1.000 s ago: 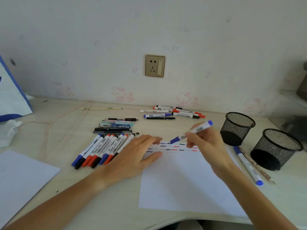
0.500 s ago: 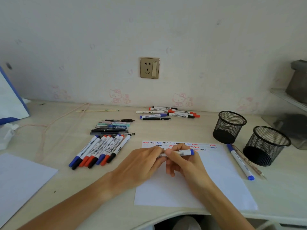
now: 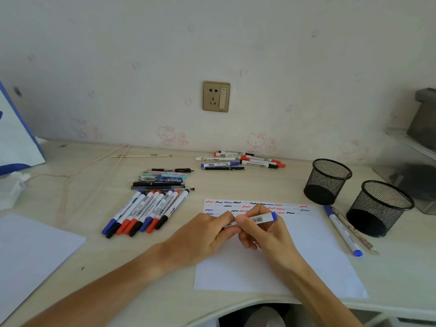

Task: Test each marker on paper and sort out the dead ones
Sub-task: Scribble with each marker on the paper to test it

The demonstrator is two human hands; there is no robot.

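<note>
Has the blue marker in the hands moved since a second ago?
Yes. The blue marker came down from above the squiggles to lie level over the paper, both hands gripping it.

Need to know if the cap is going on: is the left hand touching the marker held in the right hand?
Touching. The head view shows the left hand fingertips pinching one end of the blue-ended marker, while the right hand grips its barrel.

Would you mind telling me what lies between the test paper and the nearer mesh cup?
In the head view, a blue-capped marker and a thin pen lie side by side between the paper and the nearer mesh cup.
</note>
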